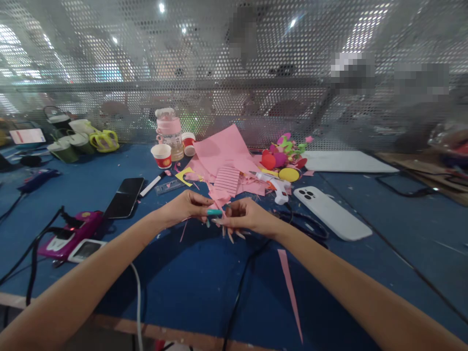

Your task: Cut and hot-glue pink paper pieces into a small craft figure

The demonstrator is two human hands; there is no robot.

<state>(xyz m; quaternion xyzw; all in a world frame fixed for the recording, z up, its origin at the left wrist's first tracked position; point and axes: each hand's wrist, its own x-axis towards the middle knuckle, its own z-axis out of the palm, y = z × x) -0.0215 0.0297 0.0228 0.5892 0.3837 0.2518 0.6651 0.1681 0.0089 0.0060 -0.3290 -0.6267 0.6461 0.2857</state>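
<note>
Lying between left fingers (198, 199) and right fingers (234, 222), pink paper (219, 196) seems pinched.

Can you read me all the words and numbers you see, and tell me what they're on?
No words or numbers are readable.
Front paper cup: gold mark, too blurred.
Rear paper cup: too small.
Clear ruler: any numbers too small.
Lit screen, far left: too blurred.
Striped pink paper: only lines visible.

Left hand (193, 205) and right hand (250, 216) hold pink paper (219, 195); a glue gun (281, 188) lies nearby.
</note>
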